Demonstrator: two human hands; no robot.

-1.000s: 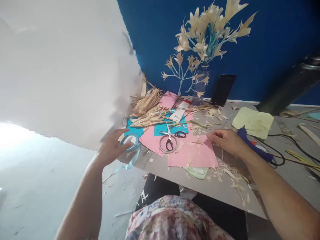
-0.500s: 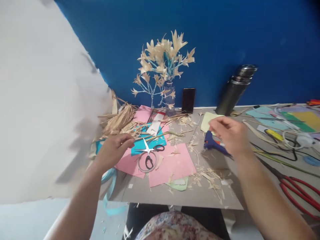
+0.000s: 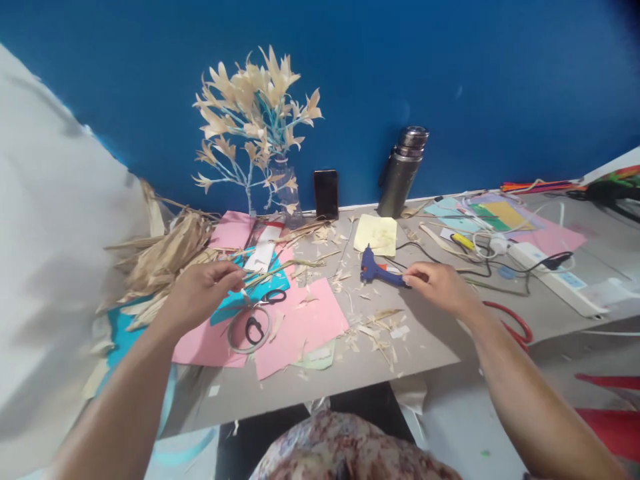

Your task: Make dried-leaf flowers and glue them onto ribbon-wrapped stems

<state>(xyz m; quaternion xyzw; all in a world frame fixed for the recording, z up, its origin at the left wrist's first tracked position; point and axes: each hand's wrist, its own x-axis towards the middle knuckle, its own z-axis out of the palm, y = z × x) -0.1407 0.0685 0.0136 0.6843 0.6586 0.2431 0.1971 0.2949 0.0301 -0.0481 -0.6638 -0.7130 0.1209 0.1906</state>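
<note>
Taking the blue glue gun [image 3: 381, 272] as the clock's centre, the right hand [image 3: 443, 288], half a second ago above it, is now down at its handle from 4 o'clock, fingertips closed on the grip's end. That makes the glue gun, lying on the tabletop [image 3: 425, 340], the tool being handled. The left hand [image 3: 197, 297] has come across to 9 o'clock, fingers curled over the scissors [image 3: 261, 304]; blades and fingertips blend there, so I cannot tell whether it holds anything. The view has swung too, bringing in a white power strip [image 3: 550, 277] at 3 o'clock. A pale yellow paper [image 3: 375, 233] lies at 12.
</note>
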